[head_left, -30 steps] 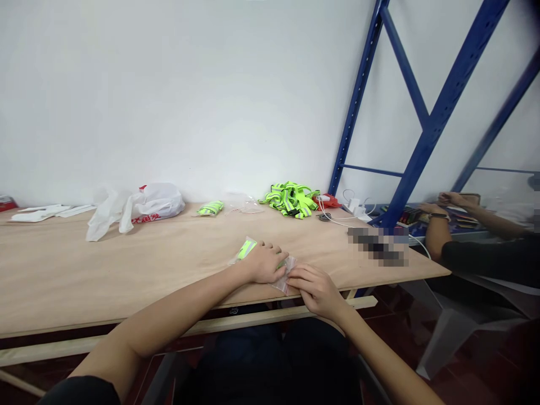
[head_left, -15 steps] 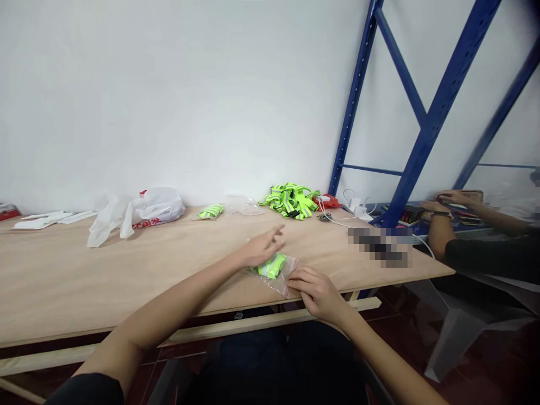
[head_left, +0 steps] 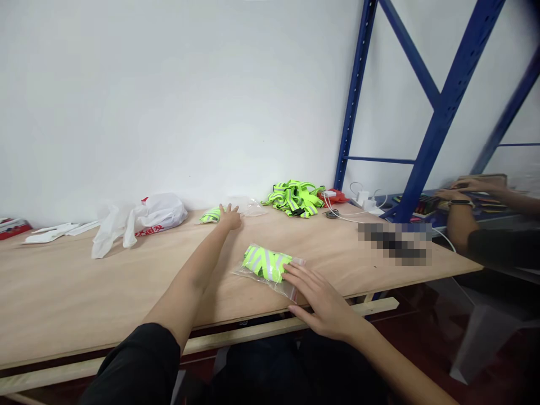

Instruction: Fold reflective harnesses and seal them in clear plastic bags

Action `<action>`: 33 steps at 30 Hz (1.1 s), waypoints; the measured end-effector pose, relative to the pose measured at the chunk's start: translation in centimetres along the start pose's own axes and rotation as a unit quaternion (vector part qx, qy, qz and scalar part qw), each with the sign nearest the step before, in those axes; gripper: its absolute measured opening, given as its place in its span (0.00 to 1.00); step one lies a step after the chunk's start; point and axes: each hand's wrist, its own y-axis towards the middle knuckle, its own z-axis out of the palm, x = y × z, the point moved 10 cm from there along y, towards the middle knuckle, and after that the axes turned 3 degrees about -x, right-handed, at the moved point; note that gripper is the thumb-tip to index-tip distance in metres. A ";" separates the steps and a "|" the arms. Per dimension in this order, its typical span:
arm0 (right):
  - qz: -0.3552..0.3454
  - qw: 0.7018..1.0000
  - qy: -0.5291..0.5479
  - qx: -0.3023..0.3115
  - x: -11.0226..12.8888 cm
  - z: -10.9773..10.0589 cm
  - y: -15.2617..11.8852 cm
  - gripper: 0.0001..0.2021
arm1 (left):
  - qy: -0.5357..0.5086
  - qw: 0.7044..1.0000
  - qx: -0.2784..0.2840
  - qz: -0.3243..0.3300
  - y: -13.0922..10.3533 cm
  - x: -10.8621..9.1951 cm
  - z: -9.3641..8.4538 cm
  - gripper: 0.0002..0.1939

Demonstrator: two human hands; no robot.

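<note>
A clear zip bag (head_left: 283,288) with a folded neon-green reflective strap bundle (head_left: 265,263) inside lies near the table's front edge. My right hand (head_left: 323,298) rests over its right end, fingers stretched out and touching the plastic. Farther back, my left hand (head_left: 230,218) reaches out with its fingers apart, holding nothing that I can see. It is just right of a second bagged green bundle (head_left: 210,215) and beside clear plastic bags (head_left: 253,207) by the wall; whether it touches either is unclear.
Loose green reflective straps (head_left: 295,198) are heaped at the back, beside a red bag (head_left: 336,196) and white cables (head_left: 352,215). A white plastic bag (head_left: 162,214) and white sheets (head_left: 54,232) lie left. A blue rack post (head_left: 430,135) rises at right, near another person's arms (head_left: 462,222).
My left hand has left the near bag and moved back and left toward the wall. My right hand's fingers have gone from pinching the bag's edge to lying stretched over it.
</note>
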 end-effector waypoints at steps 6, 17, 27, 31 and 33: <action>0.008 1.000 -0.011 0.027 0.0 0.6 -0.1 0.28 | 0.000 1.000 0.004 0.009 -0.2 -0.3 1.0 0.28; -0.024 0.999 -0.024 -0.003 0.5 0.7 -0.4 0.14 | -0.058 0.989 -0.113 0.077 -2.2 -4.0 -5.9 0.30; -0.082 0.993 0.007 -0.086 2.1 -0.5 -1.0 0.12 | -0.209 0.914 -0.026 0.347 -11.2 -16.3 -9.8 0.30; -0.060 0.983 0.073 -0.158 1.2 -1.7 -1.3 0.11 | -0.208 0.890 0.088 0.396 -16.1 -18.1 -10.7 0.34; -0.033 0.971 0.110 -0.210 0.6 -2.9 -1.4 0.11 | -0.185 0.887 0.117 0.407 -18.9 -18.1 -10.7 0.45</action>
